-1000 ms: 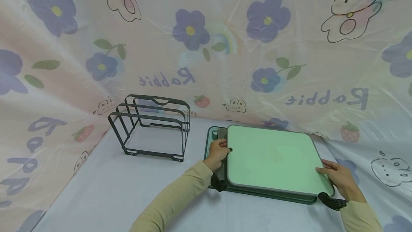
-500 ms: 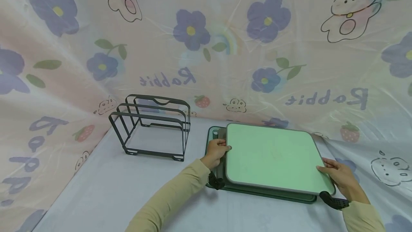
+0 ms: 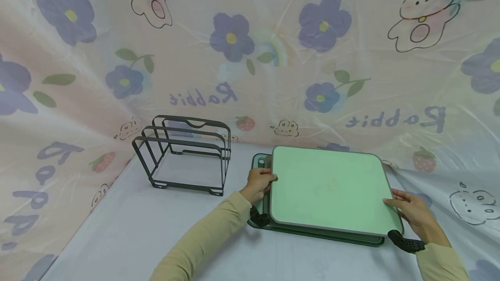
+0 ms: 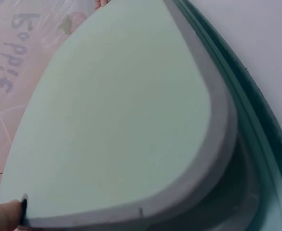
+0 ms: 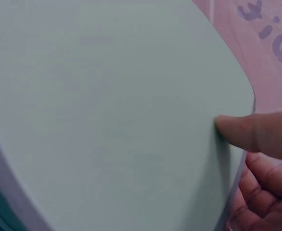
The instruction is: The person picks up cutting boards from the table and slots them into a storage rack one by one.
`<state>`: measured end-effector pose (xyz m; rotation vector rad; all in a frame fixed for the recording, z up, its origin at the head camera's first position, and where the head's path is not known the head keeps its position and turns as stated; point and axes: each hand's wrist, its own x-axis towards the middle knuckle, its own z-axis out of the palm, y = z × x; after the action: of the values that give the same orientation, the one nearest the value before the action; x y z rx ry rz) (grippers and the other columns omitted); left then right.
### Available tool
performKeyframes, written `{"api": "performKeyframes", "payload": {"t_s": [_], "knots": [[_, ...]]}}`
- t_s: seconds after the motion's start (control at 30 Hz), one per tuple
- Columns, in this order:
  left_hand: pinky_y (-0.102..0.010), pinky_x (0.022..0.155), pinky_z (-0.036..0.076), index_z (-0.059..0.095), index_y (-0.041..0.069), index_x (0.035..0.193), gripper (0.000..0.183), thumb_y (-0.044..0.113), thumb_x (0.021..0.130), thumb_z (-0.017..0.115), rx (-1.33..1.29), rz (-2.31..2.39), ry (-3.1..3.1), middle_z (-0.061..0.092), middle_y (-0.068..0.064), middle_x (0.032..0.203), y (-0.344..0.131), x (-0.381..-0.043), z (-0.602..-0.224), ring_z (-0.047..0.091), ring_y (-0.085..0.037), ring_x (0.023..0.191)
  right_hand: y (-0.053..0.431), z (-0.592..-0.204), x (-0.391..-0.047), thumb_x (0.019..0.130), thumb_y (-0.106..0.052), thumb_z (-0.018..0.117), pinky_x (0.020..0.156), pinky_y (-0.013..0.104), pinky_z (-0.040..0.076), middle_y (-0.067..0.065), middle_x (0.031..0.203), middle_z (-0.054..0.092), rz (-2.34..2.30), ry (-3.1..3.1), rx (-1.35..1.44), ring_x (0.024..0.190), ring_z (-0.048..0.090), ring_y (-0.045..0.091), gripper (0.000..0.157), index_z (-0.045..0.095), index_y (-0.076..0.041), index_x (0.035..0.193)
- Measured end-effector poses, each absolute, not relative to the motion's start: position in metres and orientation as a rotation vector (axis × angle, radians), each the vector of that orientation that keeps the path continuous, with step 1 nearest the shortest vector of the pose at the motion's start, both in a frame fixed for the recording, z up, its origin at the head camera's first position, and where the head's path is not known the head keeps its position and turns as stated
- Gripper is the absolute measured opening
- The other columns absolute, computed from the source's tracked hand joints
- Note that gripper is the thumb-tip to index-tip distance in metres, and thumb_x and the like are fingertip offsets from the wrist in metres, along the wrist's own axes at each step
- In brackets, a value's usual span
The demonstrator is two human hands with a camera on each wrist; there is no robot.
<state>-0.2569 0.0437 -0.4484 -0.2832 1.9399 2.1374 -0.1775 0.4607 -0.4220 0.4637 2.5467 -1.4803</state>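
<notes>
A light green cutting board (image 3: 332, 190) with a grey rim lies in both hands, raised a little above the boards under it. My left hand (image 3: 258, 183) pinches its left edge by a small hole, thumb on top, as the left wrist view also shows. On the right edge my right hand (image 3: 416, 211) grips with the thumb (image 5: 251, 132) on the face and the fingers (image 5: 263, 185) underneath. Below is a dark green cutting board (image 3: 328, 235) with a hole at its upper left corner. A grey board (image 3: 267, 205) shows between them, mostly hidden.
A black wire rack (image 3: 179, 144) with several upright frames stands on the white table (image 3: 129, 229), left of the boards. Behind the table hangs a printed curtain (image 3: 273, 77) with flowers and rabbits.
The light green board has risen slightly and shifted a little to the left with both hands. Its gap above the dark green board has grown. The rack has stayed put.
</notes>
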Motion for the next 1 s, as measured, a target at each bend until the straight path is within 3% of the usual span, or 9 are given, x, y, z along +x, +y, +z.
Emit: {"api": "performKeyframes", "payload": {"t_s": [0.1, 0.3, 0.43, 0.6, 0.73, 0.87, 1.0], "knots": [[-0.023, 0.06, 0.045, 0.068, 0.002, 0.107, 0.018, 0.004, 0.089, 0.069, -0.295, 2.133, 1.96, 0.064, -0.006, 0.094, 0.044, -0.259, -0.447, 0.049, -0.01, 0.062, 0.459, -0.42, -0.179, 0.093, -0.04, 0.065, 0.074, 0.024, 0.047, 0.03, 0.141, 0.031, -1.467, 2.564, 0.486, 0.083, 0.046, -0.009, 0.091, 0.016, 0.014, 0.147], [-0.021, 0.053, 0.04, 0.069, 0.002, 0.105, 0.016, 0.008, 0.09, 0.07, -0.308, 2.132, 2.014, 0.064, -0.005, 0.087, 0.042, -0.261, -0.443, 0.044, -0.009, 0.057, 0.454, -0.417, -0.179, 0.095, -0.043, 0.061, 0.087, 0.037, 0.045, 0.034, 0.145, 0.025, -1.458, 2.582, 0.494, 0.089, 0.046, -0.004, 0.088, 0.018, 0.015, 0.146], [-0.02, 0.05, 0.038, 0.069, 0.003, 0.102, 0.015, 0.011, 0.09, 0.071, -0.323, 2.136, 2.028, 0.063, -0.004, 0.085, 0.04, -0.263, -0.439, 0.042, -0.008, 0.056, 0.45, -0.413, -0.178, 0.099, -0.044, 0.052, 0.097, 0.048, 0.04, 0.038, 0.145, 0.023, -1.44, 2.613, 0.448, 0.1, 0.049, 0.009, 0.084, 0.017, 0.018, 0.144], [-0.021, 0.051, 0.038, 0.067, 0.005, 0.1, 0.012, 0.011, 0.09, 0.071, -0.316, 2.141, 2.023, 0.062, -0.002, 0.086, 0.037, -0.265, -0.434, 0.043, -0.009, 0.058, 0.446, -0.409, -0.179, 0.101, -0.043, 0.045, 0.094, 0.046, 0.044, 0.038, 0.136, 0.033, -1.414, 2.683, 0.447, 0.085, 0.047, -0.006, 0.077, 0.024, 0.021, 0.14], [-0.025, 0.053, 0.038, 0.068, 0.004, 0.101, 0.013, 0.011, 0.09, 0.071, -0.28, 2.142, 2.035, 0.062, -0.003, 0.085, 0.035, -0.267, -0.43, 0.042, -0.01, 0.057, 0.442, -0.403, -0.18, 0.1, -0.045, 0.047, 0.089, 0.041, 0.047, 0.03, 0.127, 0.044, -1.462, 2.676, 0.522, 0.079, 0.047, -0.006, 0.076, 0.03, 0.019, 0.137], [-0.027, 0.057, 0.039, 0.067, 0.004, 0.105, 0.017, 0.013, 0.091, 0.07, -0.258, 2.153, 2.036, 0.062, -0.004, 0.086, 0.032, -0.267, -0.423, 0.043, -0.011, 0.059, 0.441, -0.4, -0.18, 0.098, -0.046, 0.051, 0.075, 0.024, 0.05, 0.005, 0.105, 0.057, -1.546, 2.646, 0.528, 0.078, 0.05, -0.005, 0.075, 0.034, 0.017, 0.135], [-0.025, 0.056, 0.038, 0.067, 0.004, 0.105, 0.018, 0.015, 0.092, 0.07, -0.25, 2.154, 2.048, 0.06, -0.003, 0.086, 0.029, -0.267, -0.417, 0.043, -0.011, 0.06, 0.438, -0.396, -0.178, 0.097, -0.042, 0.055, 0.067, 0.016, 0.049, -0.015, 0.09, 0.054, -1.624, 2.649, 0.48, 0.077, 0.052, -0.004, 0.066, 0.041, 0.015, 0.128]]}}
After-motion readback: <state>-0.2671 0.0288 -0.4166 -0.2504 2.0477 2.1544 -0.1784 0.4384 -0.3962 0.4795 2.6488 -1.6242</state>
